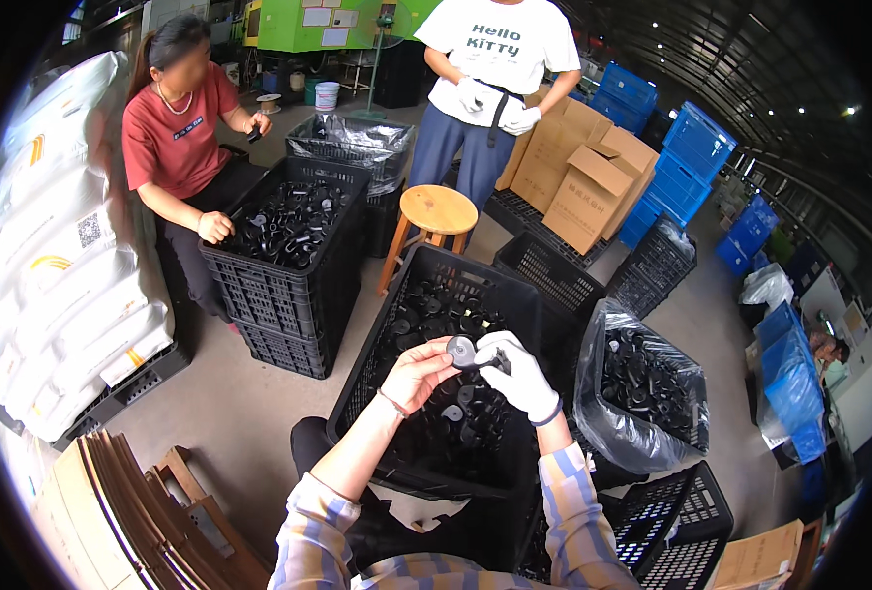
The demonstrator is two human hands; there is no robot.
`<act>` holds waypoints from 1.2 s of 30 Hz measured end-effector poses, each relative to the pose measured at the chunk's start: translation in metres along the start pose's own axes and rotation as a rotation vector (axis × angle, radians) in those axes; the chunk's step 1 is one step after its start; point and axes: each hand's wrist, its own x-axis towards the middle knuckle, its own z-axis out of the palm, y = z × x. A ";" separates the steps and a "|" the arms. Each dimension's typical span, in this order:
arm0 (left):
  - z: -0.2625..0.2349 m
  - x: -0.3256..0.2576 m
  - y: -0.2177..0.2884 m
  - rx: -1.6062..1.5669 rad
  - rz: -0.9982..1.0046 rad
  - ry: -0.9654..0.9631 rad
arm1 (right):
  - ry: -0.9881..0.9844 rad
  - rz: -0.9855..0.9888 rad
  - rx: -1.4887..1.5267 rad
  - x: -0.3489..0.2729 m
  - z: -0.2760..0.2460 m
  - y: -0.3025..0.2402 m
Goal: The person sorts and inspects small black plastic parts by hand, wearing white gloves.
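A black plastic part point(462, 352) with a round, disc-shaped end is held up between my two hands. My bare left hand point(414, 376) pinches the edge of the disc. In a white glove, my right hand point(520, 379) grips the other end, and its fingers partly cover the piece. Below both hands stands a large black crate point(475, 281), holding many loose black parts point(452, 413) of similar look. Right of it, a crate lined with a clear plastic bag point(590, 401) contains more black parts point(642, 382).
On the left a seated person point(182, 128) works at stacked black crates point(276, 307) of parts. Another person point(500, 59) stands behind a wooden stool point(438, 209). Cardboard boxes point(593, 197) and blue bins point(687, 167) stand back right; white sacks point(72, 256) line the left. Flattened cardboard point(126, 521) leans near-left.
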 end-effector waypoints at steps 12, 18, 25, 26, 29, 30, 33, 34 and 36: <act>0.002 0.005 -0.001 0.045 0.054 0.001 | -0.002 -0.029 0.017 0.006 -0.002 0.004; -0.017 0.003 -0.013 0.158 0.005 0.121 | 0.126 0.121 0.377 -0.002 0.022 0.045; -0.119 -0.005 -0.084 0.504 -0.388 0.738 | 0.296 1.054 0.644 -0.093 0.093 0.133; -0.120 0.001 -0.079 0.460 -0.298 0.618 | 0.274 0.929 0.655 -0.080 0.098 0.133; -0.110 -0.009 -0.082 0.405 -0.263 0.480 | 0.197 0.926 0.591 -0.081 0.108 0.123; -0.108 -0.007 -0.084 0.469 -0.286 0.512 | 0.173 0.947 0.612 -0.081 0.107 0.125; -0.110 -0.003 -0.087 0.556 -0.293 0.544 | 0.152 0.966 0.717 -0.088 0.102 0.135; -0.109 -0.004 -0.086 0.573 -0.303 0.557 | 0.154 0.967 0.800 -0.088 0.100 0.140; -0.106 0.000 -0.079 0.578 -0.318 0.600 | 0.163 0.924 0.877 -0.079 0.096 0.146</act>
